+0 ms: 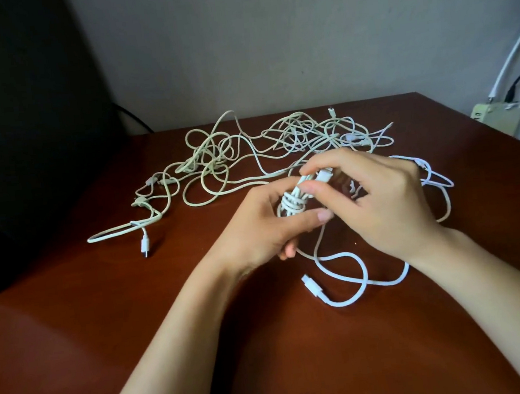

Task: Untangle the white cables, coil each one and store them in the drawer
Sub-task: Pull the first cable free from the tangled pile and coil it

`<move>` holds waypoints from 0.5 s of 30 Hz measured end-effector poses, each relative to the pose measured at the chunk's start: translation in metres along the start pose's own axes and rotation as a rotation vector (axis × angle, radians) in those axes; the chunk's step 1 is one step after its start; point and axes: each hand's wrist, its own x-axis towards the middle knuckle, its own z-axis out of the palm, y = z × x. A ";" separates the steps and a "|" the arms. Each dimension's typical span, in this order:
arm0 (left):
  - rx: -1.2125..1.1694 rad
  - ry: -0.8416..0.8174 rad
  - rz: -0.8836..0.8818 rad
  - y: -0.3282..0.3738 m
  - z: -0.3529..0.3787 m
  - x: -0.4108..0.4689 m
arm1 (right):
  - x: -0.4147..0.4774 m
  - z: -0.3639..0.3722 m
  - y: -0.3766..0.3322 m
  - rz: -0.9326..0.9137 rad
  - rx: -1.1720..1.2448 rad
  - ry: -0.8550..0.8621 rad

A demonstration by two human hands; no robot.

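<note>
Grips of left hand [263, 230] and right hand [380, 198] pinch the coiled cable [292, 202] between them, tangle [278, 137] beyond.

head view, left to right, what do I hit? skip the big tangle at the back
dark object → loose cable plug → left hand → coiled cable bundle, held by both hands → right hand → beige power strip

reddish-brown table [105, 325], black monitor [18, 110], grey wall [267, 35], power strip [497, 117]
</note>
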 end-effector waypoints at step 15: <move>0.693 0.116 0.135 -0.004 -0.002 0.001 | -0.003 0.001 0.010 -0.145 -0.032 -0.166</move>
